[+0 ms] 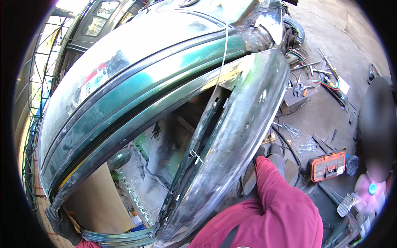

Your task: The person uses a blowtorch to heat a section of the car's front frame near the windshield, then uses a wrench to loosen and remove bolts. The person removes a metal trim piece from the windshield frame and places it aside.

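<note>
A dark green car door [248, 107] with bare, sanded grey patches stands ajar from the car body in front of me. At the lower left, my left hand [62, 225], in a dark glove, is closed round the rear corner of the door's window frame [62, 197]. My right hand [259, 152], also gloved, reaches down to the door's outer lower edge; its fingers are mostly hidden there. A thin pale cord [224, 53] runs from the roof down to the door. White wire [195, 156] is tied through the window slot.
The green car roof [136, 78] arches above the door. Through the window opening show a stripped floor and a tan panel [99, 200]. On the ground at right lie pliers [298, 87], hoses, wire coils [307, 144], an orange toolbox [328, 167] and a spinning pink fan [371, 189].
</note>
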Available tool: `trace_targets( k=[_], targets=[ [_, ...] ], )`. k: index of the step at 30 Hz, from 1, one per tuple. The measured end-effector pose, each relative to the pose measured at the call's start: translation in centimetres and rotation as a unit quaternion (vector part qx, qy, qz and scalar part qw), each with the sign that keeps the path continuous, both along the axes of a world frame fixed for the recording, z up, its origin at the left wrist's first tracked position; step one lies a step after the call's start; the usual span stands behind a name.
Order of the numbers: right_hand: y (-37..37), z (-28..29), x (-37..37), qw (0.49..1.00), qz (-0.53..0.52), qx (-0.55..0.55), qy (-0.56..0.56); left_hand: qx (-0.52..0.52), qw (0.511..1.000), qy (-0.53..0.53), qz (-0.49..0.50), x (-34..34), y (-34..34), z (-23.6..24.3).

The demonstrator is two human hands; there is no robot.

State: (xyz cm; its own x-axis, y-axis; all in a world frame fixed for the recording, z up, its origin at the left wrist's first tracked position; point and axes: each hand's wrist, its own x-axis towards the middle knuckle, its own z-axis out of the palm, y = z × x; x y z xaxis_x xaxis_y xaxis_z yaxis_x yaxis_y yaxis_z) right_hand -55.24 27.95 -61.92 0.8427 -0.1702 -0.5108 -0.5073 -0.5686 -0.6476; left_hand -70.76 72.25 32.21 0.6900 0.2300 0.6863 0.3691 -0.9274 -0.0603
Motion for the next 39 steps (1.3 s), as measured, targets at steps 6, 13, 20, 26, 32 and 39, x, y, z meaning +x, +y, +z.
trace_targets(
  k=[6, 13, 20, 26, 32, 39],
  targets=[
    [-3.1, 3.8, -0.5, 0.944, -0.307, 0.089, 0.085, 0.334, 0.935, 0.093, 0.080, -0.5, 1.5, 1.3],
    [-16.7, 14.4, 3.8, 0.595, -0.685, 0.419, 0.028, 0.376, 0.910, 0.093, 0.147, -1.3, 3.0, 0.0],
    [-32.8, 29.4, 15.2, 0.846, -0.458, 0.268, 0.054, 0.301, 0.933, 0.156, 0.123, -0.5, -0.7, -0.7],
    [-36.9, 41.4, 19.4, 0.901, -0.236, 0.318, -0.174, 0.324, 0.934, 0.124, 0.091, 0.6, -1.9, -1.1],
    [-35.6, 43.9, 17.5, 0.938, -0.271, 0.210, 0.042, 0.434, 0.897, 0.057, 0.053, 2.7, -5.5, -1.1],
    [-31.5, 51.5, 16.1, 0.963, -0.073, 0.219, -0.141, 0.439, 0.895, 0.054, 0.046, 3.4, -6.4, -0.7]
  ],
)
